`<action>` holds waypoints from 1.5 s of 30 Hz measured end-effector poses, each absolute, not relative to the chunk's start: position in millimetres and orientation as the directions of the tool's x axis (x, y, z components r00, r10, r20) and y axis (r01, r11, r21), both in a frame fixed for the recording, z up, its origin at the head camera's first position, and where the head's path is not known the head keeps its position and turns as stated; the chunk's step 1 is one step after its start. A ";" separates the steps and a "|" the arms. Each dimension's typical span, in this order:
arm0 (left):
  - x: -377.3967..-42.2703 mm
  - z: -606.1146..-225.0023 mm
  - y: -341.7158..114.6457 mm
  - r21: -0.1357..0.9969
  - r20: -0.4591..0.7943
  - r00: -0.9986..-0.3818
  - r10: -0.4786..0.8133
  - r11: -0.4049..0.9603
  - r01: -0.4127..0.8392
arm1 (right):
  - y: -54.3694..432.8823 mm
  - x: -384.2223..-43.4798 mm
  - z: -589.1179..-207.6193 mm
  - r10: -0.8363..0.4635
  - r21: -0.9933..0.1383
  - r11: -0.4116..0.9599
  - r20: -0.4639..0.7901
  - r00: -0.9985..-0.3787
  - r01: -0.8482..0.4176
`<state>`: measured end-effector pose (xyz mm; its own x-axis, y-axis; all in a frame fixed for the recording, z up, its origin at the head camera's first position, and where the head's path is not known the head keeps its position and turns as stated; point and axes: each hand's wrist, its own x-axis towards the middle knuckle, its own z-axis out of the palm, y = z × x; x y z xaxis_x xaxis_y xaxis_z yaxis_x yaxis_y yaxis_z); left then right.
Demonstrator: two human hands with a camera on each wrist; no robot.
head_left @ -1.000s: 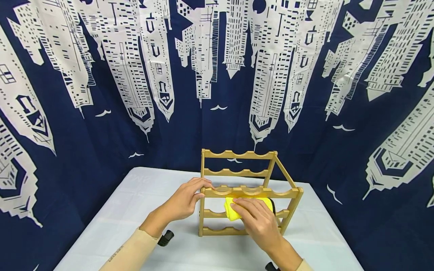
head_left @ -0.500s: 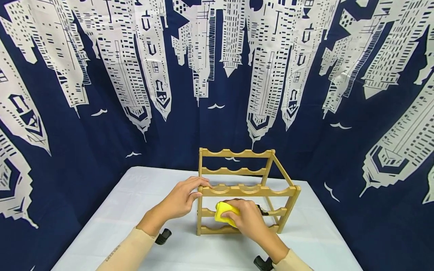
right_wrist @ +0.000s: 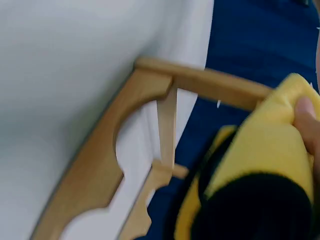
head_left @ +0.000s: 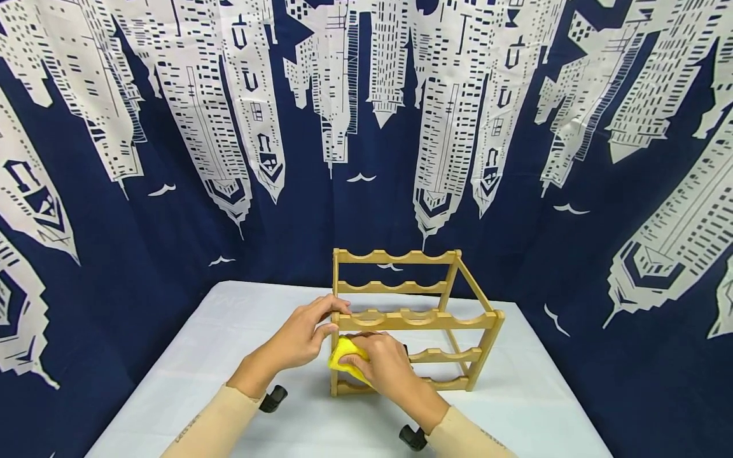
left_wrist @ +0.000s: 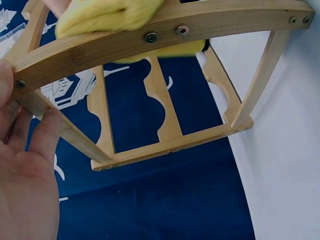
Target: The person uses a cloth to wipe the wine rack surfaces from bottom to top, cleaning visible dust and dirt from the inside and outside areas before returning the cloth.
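Observation:
A light wooden rack with scalloped rails, like a wine rack (head_left: pixel 424 320), stands on the white-covered table. My left hand (head_left: pixel 303 331) grips its near left top corner, thumb in front and fingers over the top, as the left wrist view also shows at the rack's end bar (left_wrist: pixel 100 47). My right hand (head_left: pixel 380 362) holds a folded yellow cloth (head_left: pixel 345 357) with a dark edge against the left part of the middle front rail. In the right wrist view the thumb presses on the cloth (right_wrist: pixel 265 135), which wraps around the rail; the other fingers are mostly hidden.
The white tabletop (head_left: pixel 240 318) extends around the rack. Behind it hangs a navy curtain (head_left: pixel 309 229) with white building prints. Black wrist-camera mounts (head_left: pixel 273 399) sit under both forearms.
The right hand has slid left along the middle front rail with the yellow cloth, from the middle to the left post. The left hand keeps its grip on the corner.

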<state>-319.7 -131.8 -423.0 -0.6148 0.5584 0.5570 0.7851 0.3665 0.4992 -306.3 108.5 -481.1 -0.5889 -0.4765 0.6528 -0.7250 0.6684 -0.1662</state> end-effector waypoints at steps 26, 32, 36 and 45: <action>-319.1 -421.2 -133.5 0.473 0.553 -0.581 0.597 0.350 0.809 | 202.4 -301.2 -487.9 -0.598 0.109 0.665 0.671 -0.439 -0.739; -320.8 -418.3 -135.8 0.463 0.556 -0.576 0.599 0.352 0.814 | 230.3 -301.8 -482.7 -0.602 0.165 0.693 0.669 -0.436 -0.702; -321.1 -417.7 -134.8 0.464 0.557 -0.572 0.602 0.345 0.816 | 251.1 -296.6 -475.1 -0.593 0.199 0.727 0.664 -0.455 -0.657; -321.3 -418.4 -136.3 0.474 0.562 -0.570 0.600 0.331 0.816 | 290.7 -287.1 -467.5 -0.556 0.280 0.804 0.667 -0.496 -0.524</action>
<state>-321.3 -136.3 -418.4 -0.5695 0.5995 0.5623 0.8162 0.3311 0.4735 -287.1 290.7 -467.5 -0.4961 -0.5561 0.6668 -0.5244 0.8040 0.2804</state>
